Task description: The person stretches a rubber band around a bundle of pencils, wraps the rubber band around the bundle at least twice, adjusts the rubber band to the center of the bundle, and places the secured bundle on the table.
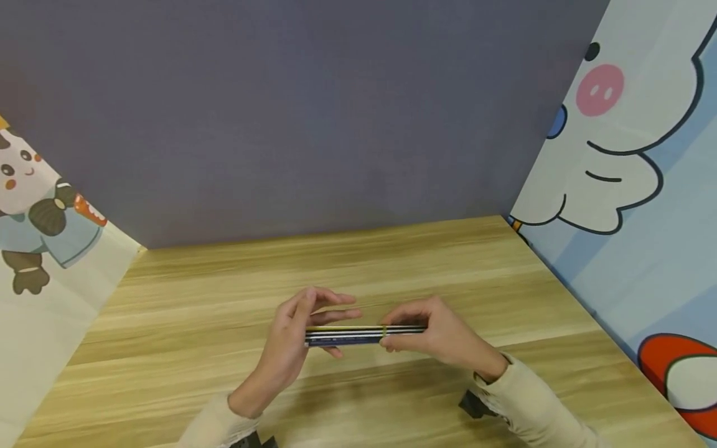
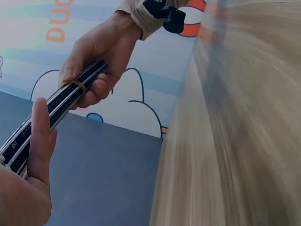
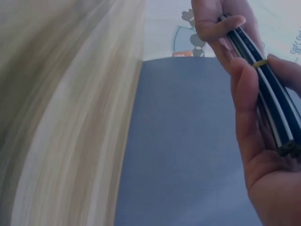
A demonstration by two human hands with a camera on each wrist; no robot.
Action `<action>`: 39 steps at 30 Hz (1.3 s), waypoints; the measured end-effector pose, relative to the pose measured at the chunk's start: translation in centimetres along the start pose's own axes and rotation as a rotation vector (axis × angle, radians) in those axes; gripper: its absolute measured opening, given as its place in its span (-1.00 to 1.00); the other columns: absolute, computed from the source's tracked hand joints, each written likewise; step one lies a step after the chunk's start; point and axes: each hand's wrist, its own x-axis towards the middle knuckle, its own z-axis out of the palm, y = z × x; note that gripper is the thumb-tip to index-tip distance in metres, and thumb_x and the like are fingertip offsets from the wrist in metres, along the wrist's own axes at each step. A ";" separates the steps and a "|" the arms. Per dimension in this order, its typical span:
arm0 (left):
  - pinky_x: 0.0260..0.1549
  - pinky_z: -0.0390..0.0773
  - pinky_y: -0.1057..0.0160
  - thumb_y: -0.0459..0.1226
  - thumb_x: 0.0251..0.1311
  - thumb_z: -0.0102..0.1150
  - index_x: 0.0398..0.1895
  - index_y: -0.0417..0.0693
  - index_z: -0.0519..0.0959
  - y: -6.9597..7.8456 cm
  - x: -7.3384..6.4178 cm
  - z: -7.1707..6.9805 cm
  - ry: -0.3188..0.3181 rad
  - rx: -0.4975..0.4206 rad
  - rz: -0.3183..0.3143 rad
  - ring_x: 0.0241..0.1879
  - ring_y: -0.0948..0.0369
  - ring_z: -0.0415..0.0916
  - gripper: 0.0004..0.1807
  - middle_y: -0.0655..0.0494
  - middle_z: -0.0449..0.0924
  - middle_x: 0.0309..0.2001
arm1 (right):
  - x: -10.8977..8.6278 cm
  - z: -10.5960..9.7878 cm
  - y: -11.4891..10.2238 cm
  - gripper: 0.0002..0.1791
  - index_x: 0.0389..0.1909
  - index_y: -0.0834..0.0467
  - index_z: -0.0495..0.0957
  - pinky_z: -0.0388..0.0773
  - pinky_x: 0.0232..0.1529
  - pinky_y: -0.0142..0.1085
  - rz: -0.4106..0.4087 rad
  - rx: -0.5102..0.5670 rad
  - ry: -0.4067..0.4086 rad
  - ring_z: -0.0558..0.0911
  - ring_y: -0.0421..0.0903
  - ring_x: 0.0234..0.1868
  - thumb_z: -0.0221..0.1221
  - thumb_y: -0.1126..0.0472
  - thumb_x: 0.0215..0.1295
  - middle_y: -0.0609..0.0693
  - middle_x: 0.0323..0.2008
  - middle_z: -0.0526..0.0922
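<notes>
A bundle of dark pencils with pale stripes (image 1: pixel 344 337) is held level above the table, between both hands. Around it runs a yellowish rubber band (image 2: pixel 79 85), close to the right hand's fingertips. My right hand (image 1: pixel 448 333) pinches the bundle at the band, thumb on one side and fingers on the other. At the other end, my left hand (image 1: pixel 288 339) has its palm against the pencil ends, with fingers stretched out and apart. In the left wrist view, the left thumb (image 2: pixel 40 122) lies straight across the pencils, where HB lettering shows.
Below the hands spreads a wood-grain table (image 1: pixel 224 280). A grey panel (image 1: pixel 308 124) rises along its far edge. Cartoon-printed walls stand on the left (image 1: pixel 56 311) and right (image 1: pixel 633 261). Each wrist carries a small black device, one visible beneath the right sleeve (image 1: pixel 532 398).
</notes>
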 end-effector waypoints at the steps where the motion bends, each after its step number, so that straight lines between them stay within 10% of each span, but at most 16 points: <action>1: -0.56 0.71 0.13 -0.16 0.64 -0.50 -0.02 -0.33 0.49 0.0 -0.1 0.1 -0.005 0.006 0.001 0.08 -0.13 0.60 -0.48 -0.21 0.58 0.13 | 0.0 0.1 -0.1 -0.79 -0.10 0.10 0.71 0.72 -0.33 -0.07 0.012 -0.005 -0.008 0.74 0.13 -0.35 0.38 0.20 0.24 0.03 -0.32 0.77; 27: -0.54 0.69 -0.07 -0.14 0.64 -0.46 -0.16 -0.50 0.39 -0.6 -0.1 1.0 0.051 0.074 0.017 0.04 -0.16 0.62 -0.46 -0.17 0.61 0.08 | 0.0 0.0 -0.5 -0.68 -0.04 -0.12 0.69 0.65 -0.32 -0.31 -0.023 -0.373 -0.012 0.67 -0.25 -0.31 0.33 -0.12 0.23 -0.28 -0.20 0.72; 35: -0.53 0.69 -0.09 -0.14 0.64 -0.42 -0.15 -0.51 0.38 -0.7 0.0 0.7 0.058 0.080 -0.014 0.05 -0.18 0.60 -0.47 -0.19 0.61 0.08 | -0.1 0.5 -0.4 -0.75 -0.18 0.03 0.70 0.53 -0.38 -0.39 -0.404 -0.961 0.058 0.50 -0.35 -0.39 0.44 0.07 0.15 -0.22 -0.34 0.66; 39: -0.51 0.69 -0.11 -0.16 0.64 -0.40 -0.14 -0.52 0.38 -1.1 0.0 0.8 0.034 0.089 -0.026 0.06 -0.20 0.59 -0.48 -0.22 0.60 0.08 | 0.0 1.3 -0.1 -0.71 -0.18 0.08 0.69 0.53 -0.35 -0.37 -0.482 -1.025 0.100 0.50 -0.32 -0.39 0.47 0.08 0.10 -0.18 -0.34 0.67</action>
